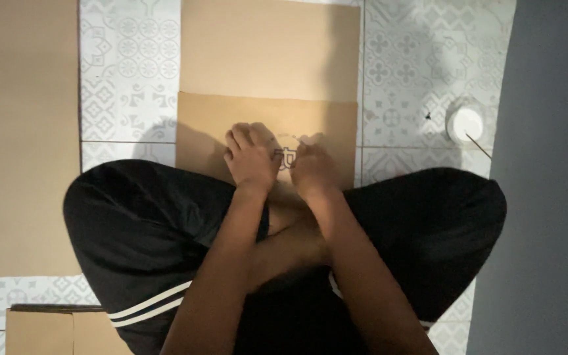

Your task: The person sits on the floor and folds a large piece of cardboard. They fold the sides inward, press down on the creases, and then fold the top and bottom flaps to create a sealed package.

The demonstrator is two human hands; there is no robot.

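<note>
I sit cross-legged in black trousers [133, 230] on a patterned tile floor. A flat brown cardboard sheet [267, 66] lies in front of me, folded across its middle. Both hands rest on its near part, side by side. My left hand [251, 158] is curled with its knuckles up. My right hand [313, 167] is curled too and touches the left one. Between them a small pale piece with dark printed marks [288, 152] shows; whether either hand grips it is not clear.
A large tan sheet [21, 131] covers the floor at the left. A small white round lid-like thing [465, 123] with a thin stick lies at the right, near a grey wall [553, 177]. Another cardboard piece [54, 329] lies at the lower left.
</note>
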